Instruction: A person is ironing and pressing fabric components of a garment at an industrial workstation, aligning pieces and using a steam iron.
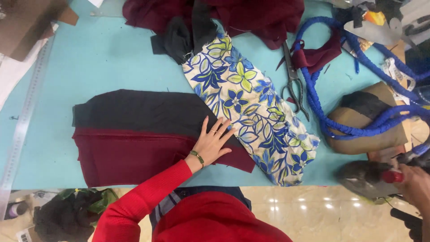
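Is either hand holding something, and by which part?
The right hand holds a grey iron by its handle. The left hand lies flat on dark fabric pieces, holding nothing.

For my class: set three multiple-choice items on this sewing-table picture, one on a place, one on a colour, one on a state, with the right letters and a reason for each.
1. Where do the scissors lie?
A. right of the floral fabric
B. on the ruler
C. on the floor

2. What colour is the table?
A. yellow
B. light blue
C. white

3. How is the left hand?
A. clenched in a fist
B. gripping the scissors
C. flat, fingers spread, on the black and maroon cloth

Answers: 1 A, they lie between the floral piece and the blue cord; 2 B, the bare surface is light blue; 3 C, the palm presses down open.
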